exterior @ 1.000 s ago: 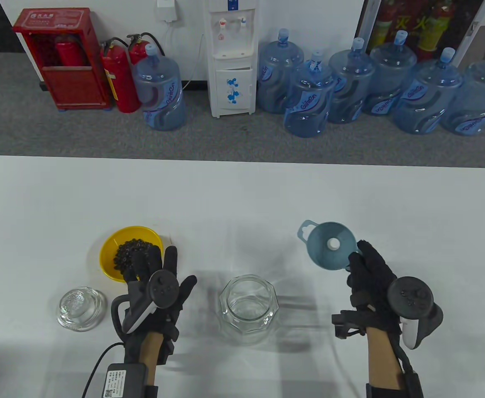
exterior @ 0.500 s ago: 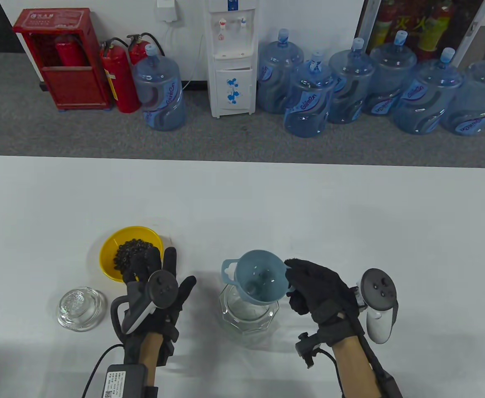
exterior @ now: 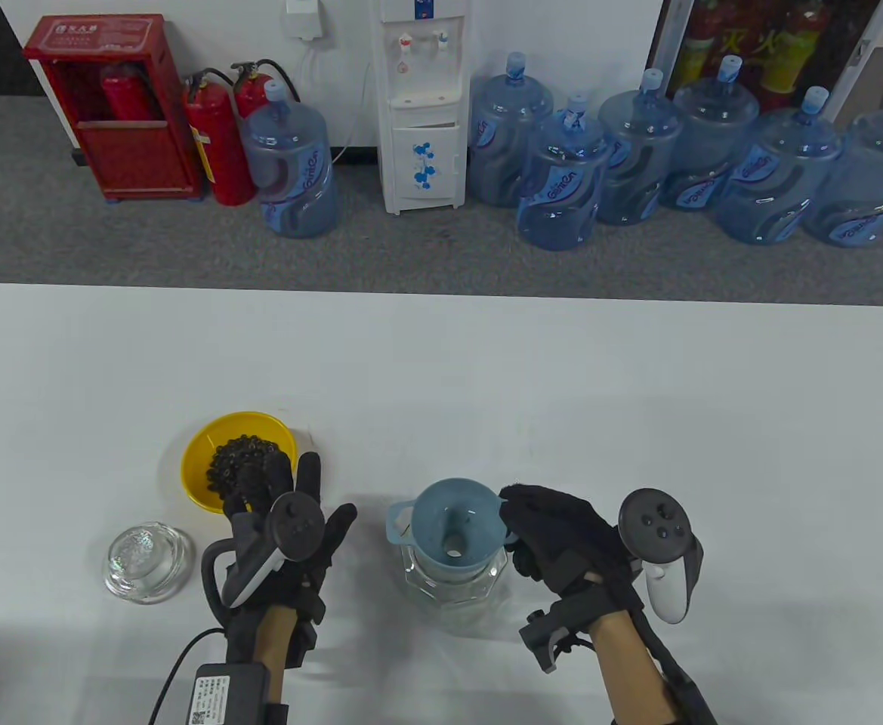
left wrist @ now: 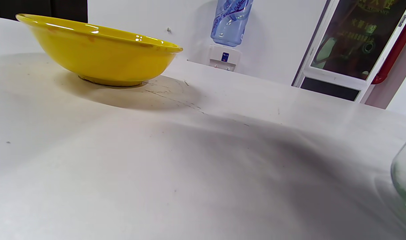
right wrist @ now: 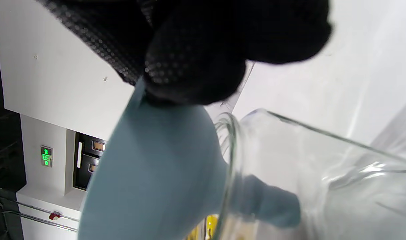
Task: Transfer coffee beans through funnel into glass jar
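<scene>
The funnel (exterior: 452, 525) sits in the mouth of the glass jar (exterior: 454, 587), near the front centre of the counter (exterior: 441, 362). In the right wrist view the funnel spout (right wrist: 269, 205) is inside the jar opening and the cone rests against the jar rim (right wrist: 231, 156). The right hand (exterior: 562, 547) pinches the right edge of the funnel rim between gloved fingers (right wrist: 193, 71). The left hand (exterior: 282, 521) lies flat on the counter with fingers spread, gripping nothing, left of the jar. Its fingertips overlap the near edge of the yellow bowl (exterior: 218, 442), which holds the coffee beans (exterior: 241, 457). The glass lid (exterior: 146, 560) lies on the counter left of the left hand.
</scene>
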